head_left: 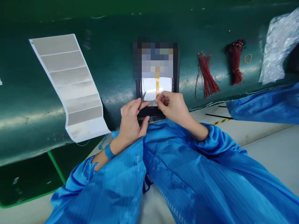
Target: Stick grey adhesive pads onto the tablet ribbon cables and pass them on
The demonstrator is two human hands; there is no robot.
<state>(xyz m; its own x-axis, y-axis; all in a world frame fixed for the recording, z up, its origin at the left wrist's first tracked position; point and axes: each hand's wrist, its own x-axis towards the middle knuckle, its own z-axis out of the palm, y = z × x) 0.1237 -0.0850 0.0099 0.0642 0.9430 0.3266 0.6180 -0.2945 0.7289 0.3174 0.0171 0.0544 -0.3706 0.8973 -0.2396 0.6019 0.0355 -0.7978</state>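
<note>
A black frame (176,85) lies before me with a shiny white panel (149,85) in it. A yellow tape strip (157,84) runs down the panel. My left hand (132,119) rests at the frame's lower left, with dark pointed tweezers (143,99) between its fingers, tips toward the panel. Its index finger touches the panel's lower edge. At the lower right, near the strip's bottom end, my right hand (173,105) is closed in a pinch. What it pinches is too small to make out. The frame's upper part is blurred out.
To the left, a curling sheet of grey labels (70,74) hangs over the table's front edge. On the right lie two bundles of dark red wires (207,76), a rubber band (248,58) and a clear plastic bag (277,46). The table (112,62) is green.
</note>
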